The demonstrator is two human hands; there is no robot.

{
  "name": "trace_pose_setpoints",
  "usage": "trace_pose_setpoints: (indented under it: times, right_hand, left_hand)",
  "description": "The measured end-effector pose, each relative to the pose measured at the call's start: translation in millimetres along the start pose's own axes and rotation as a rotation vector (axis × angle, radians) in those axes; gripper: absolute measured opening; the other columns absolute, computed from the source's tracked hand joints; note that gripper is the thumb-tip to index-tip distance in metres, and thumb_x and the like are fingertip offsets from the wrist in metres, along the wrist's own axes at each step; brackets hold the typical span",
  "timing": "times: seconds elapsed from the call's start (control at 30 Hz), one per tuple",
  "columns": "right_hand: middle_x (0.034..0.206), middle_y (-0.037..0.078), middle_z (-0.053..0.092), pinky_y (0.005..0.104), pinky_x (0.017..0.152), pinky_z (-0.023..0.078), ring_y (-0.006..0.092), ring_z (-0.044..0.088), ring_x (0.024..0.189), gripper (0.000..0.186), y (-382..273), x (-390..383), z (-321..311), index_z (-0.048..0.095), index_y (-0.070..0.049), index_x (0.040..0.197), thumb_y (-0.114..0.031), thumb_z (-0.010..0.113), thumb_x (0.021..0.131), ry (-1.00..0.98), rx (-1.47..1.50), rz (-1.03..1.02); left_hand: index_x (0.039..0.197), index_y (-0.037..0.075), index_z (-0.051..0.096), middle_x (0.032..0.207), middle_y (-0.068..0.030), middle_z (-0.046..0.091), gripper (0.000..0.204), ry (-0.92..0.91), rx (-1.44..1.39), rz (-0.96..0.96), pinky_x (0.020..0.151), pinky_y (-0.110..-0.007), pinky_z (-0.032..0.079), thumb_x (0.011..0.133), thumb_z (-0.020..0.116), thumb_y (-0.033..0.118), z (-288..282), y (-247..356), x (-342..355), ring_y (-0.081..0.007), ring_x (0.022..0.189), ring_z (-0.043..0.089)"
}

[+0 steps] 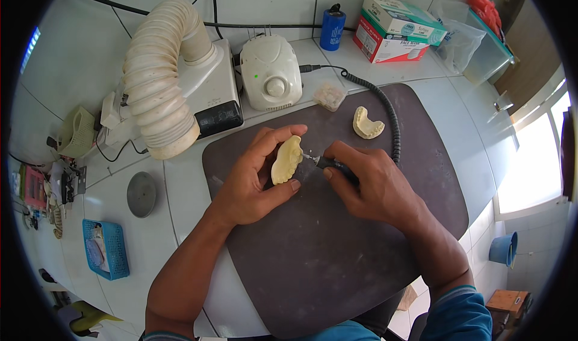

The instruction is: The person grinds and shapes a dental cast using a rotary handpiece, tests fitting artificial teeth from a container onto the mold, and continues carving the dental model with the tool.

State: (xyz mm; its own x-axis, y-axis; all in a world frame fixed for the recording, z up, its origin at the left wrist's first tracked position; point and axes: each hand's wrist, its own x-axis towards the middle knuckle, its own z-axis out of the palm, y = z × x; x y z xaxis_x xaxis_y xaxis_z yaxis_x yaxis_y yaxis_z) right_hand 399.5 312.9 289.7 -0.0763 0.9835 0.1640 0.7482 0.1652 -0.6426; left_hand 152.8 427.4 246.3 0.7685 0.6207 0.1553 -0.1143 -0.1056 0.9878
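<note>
My left hand (256,181) cradles the cream dental cast (286,159) just above the dark mat (313,262), fingers clamped around its back so its edge faces the tool. My right hand (367,184) pinches the rotary handpiece (330,164) like a pen, its tip touching the cast, coiled cord (390,121) trailing clear; a second cast (367,123) waits aside on the mat.

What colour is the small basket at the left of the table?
The small basket is blue, seen best in the head view.
</note>
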Motion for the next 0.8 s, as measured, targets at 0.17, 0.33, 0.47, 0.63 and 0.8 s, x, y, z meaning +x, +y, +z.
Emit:
trace_pose_setpoints:
  times: [0.17,0.33,0.47,0.63,0.8]
  right_hand:
    - [0.092,0.025,0.078,0.0616,0.079,0.057,0.0526,0.077,0.087,0.02,1.0,0.4,0.1,0.067,-0.004,0.124,-0.017,0.077,0.111,-0.001,0.01,0.003]
    - [0.092,0.025,0.078,0.0619,0.079,0.058,0.0527,0.078,0.088,0.02,1.5,0.1,0.2,0.067,-0.004,0.124,-0.017,0.076,0.111,-0.009,0.008,0.009]
    - [0.093,0.025,0.078,0.0619,0.079,0.058,0.0527,0.078,0.087,0.02,2.0,0.1,2.6,0.067,-0.004,0.125,-0.016,0.076,0.112,0.011,0.003,0.011]
    - [0.091,0.025,0.077,0.059,0.077,0.057,0.0513,0.077,0.086,0.02,3.0,0.4,-0.8,0.068,-0.003,0.125,-0.014,0.076,0.111,0.034,-0.006,0.016]
    - [0.09,0.024,0.076,0.0544,0.076,0.057,0.0484,0.077,0.083,0.022,4.6,0.3,-6.3,0.072,-0.001,0.125,-0.012,0.078,0.107,-0.003,-0.051,-0.011]
  left_hand:
    - [0.175,0.006,0.056,0.141,-0.0023,0.052,0.084,-0.003,0.017,-0.001,0.115,-0.031,0.051,0.096,0.075,-0.013,-0.2,1.4,-0.3,-0.0126,0.13,0.06]
    - [0.173,0.006,0.06,0.136,-0.0016,0.054,0.081,-0.005,0.079,0.045,0.109,-0.029,0.05,0.094,0.072,-0.013,-3.4,-0.5,0.3,-0.0115,0.124,0.059]
    - [0.172,0.003,0.06,0.142,-0.003,0.056,0.083,0.004,0.094,0.007,0.117,-0.029,0.044,0.091,0.073,-0.006,-4.5,-1.2,-0.3,-0.0121,0.128,0.058]
    - [0.175,0.004,0.059,0.137,-0.0029,0.056,0.084,0.055,0.149,-0.018,0.114,-0.029,0.044,0.092,0.07,-0.006,-0.3,1.5,0.1,-0.013,0.124,0.057]
    - [0.175,0.006,0.061,0.135,-0.0046,0.057,0.086,0.052,0.221,0.009,0.112,-0.03,0.045,0.09,0.066,-0.007,1.9,3.5,0.0,-0.0156,0.123,0.058]
